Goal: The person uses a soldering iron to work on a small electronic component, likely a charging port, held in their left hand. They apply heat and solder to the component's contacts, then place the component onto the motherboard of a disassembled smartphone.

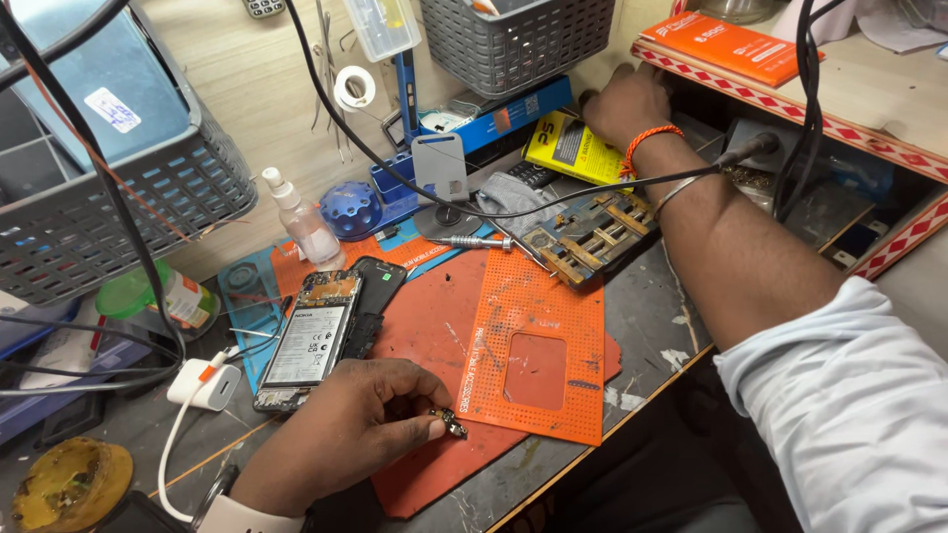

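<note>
Cluttered bench: left hand (pixel 360 415) grip pinches one small part (pixel 451 422); right hand (pixel 624 104) grip unclear.

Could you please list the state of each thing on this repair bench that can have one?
Phone: back cover off, lying flat, battery showing.
Small metal part: pinched in the left hand.
Right hand: reaching under the shelf, grip hidden.
Spray bottle: upright, capped.
Screwdriver: lying flat, unheld.
Clamp fixture: empty.
White charger: cable plugged in.
</note>
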